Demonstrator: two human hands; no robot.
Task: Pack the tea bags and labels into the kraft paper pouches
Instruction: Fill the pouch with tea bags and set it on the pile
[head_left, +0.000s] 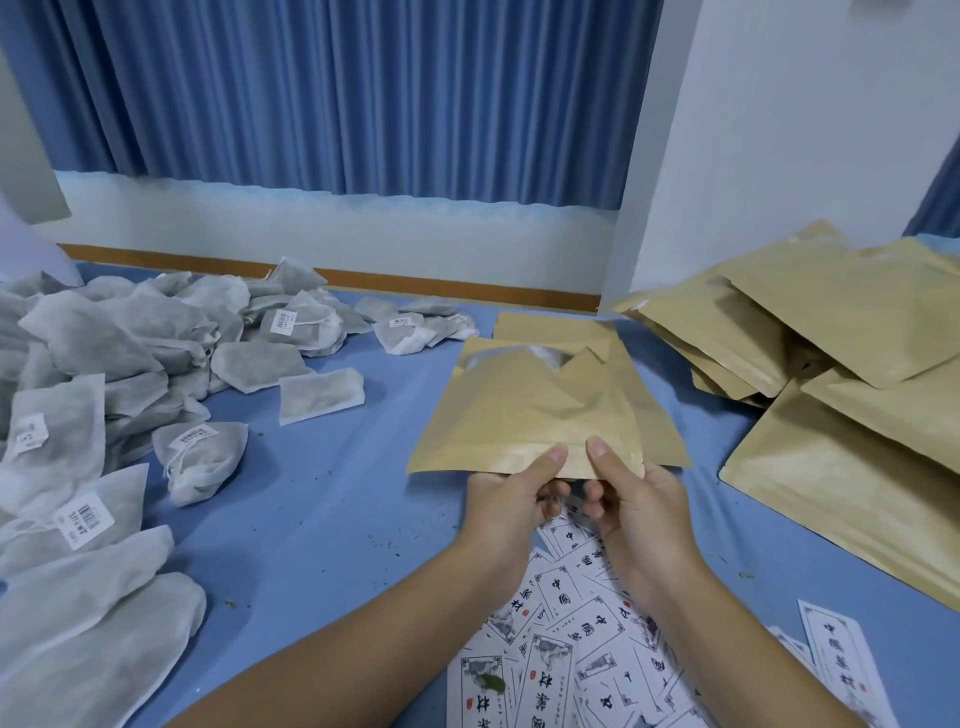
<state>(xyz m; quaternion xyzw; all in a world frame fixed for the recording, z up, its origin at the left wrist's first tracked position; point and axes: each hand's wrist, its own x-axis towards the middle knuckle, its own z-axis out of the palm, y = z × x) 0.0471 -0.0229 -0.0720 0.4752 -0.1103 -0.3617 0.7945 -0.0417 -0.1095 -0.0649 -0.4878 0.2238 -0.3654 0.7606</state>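
Labels (550, 670) beneath wrists; left hand (511, 493), right hand (636, 501) pinch pouch (524, 410) near edge.

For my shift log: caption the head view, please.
Left hand and right hand pinch the near edge of a kraft pouch over scattered labels; tea bags heaped left, spare pouches piled right.

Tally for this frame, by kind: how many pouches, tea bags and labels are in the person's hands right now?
Kraft paper pouch: 1, pinched at its near edge by the left hand and the right hand.
Tea bags: 0, all heaped on the blue sheet.
Labels: 0 seen, all spread below the hands.
Total in hand: 1.
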